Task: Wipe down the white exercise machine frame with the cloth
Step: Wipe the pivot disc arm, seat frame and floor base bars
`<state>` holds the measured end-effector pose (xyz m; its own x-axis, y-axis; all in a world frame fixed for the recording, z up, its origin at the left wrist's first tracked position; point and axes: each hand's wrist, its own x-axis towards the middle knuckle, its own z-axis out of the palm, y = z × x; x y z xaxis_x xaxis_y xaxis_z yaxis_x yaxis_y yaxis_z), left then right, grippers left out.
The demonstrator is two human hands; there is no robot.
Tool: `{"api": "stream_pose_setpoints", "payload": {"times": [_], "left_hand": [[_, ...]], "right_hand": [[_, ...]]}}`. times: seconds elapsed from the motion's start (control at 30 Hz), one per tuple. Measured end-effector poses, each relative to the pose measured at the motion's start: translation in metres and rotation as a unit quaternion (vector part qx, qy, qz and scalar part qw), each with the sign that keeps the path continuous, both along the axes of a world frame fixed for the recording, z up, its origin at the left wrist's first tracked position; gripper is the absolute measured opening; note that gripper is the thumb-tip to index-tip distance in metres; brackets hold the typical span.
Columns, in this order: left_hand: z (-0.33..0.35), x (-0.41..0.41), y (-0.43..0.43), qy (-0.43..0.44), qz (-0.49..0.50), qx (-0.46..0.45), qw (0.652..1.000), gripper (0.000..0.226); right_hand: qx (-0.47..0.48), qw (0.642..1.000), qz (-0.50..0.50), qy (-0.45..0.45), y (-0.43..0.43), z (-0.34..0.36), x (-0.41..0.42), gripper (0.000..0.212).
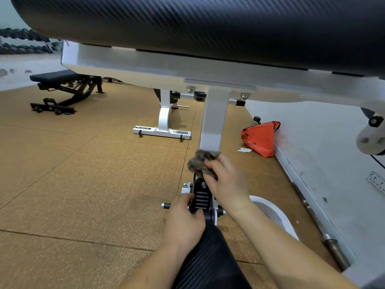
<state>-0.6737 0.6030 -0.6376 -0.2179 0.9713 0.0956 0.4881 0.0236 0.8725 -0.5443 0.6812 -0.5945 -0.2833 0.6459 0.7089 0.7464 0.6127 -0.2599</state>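
The white exercise machine frame [214, 117] runs as a wide beam under a black padded cushion [208, 24], with an upright post dropping to the floor in the middle. My right hand [224, 180] grips a crumpled grey cloth [200, 163] against the bottom of that post; both look blurred. My left hand [183, 220] grips the black ribbed bracket [201, 200] at the foot of the post, thumb on its near side. A black padded roller [210, 259] lies between my forearms.
Brown cork-like floor tiles [83, 174] spread to the left. A black bench [62, 88] stands far left, another white machine base [162, 130] behind. An orange bag [260, 138] and a white scrap lie by the white wall [312, 153]. A steel bar [333, 245] lies along the wall.
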Motion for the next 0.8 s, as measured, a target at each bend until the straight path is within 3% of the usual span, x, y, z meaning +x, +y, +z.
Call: {"api": "stream_pose_setpoints", "payload": {"times": [0.1,0.27,0.47,0.6,0.7,0.8], "left_hand": [[0.0,0.0,-0.001,0.008,0.002,0.002,1.0,0.048],[0.0,0.002,-0.001,0.022,-0.011,0.009,1.0,0.047],[0.0,0.002,0.0,0.03,-0.019,0.015,0.999,0.044],[-0.001,0.003,0.001,0.05,-0.027,0.015,0.998,0.041],[-0.002,0.008,-0.001,0.099,-0.043,0.028,0.994,0.035],[-0.005,0.012,0.0,0.163,-0.052,0.054,0.984,0.031]], "right_hand": [[-0.023,1.0,0.0,0.01,0.0,0.017,0.008,0.031],[0.032,0.988,-0.026,0.148,0.015,0.075,-0.001,0.031],[-0.032,0.998,0.014,0.049,-0.001,-0.025,0.01,0.035],[-0.064,0.996,0.008,0.066,-0.003,-0.022,0.03,0.035],[-0.066,0.975,-0.064,0.204,-0.007,-0.009,0.046,0.032],[-0.21,0.931,-0.114,0.277,-0.018,-0.037,0.05,0.029]]}}
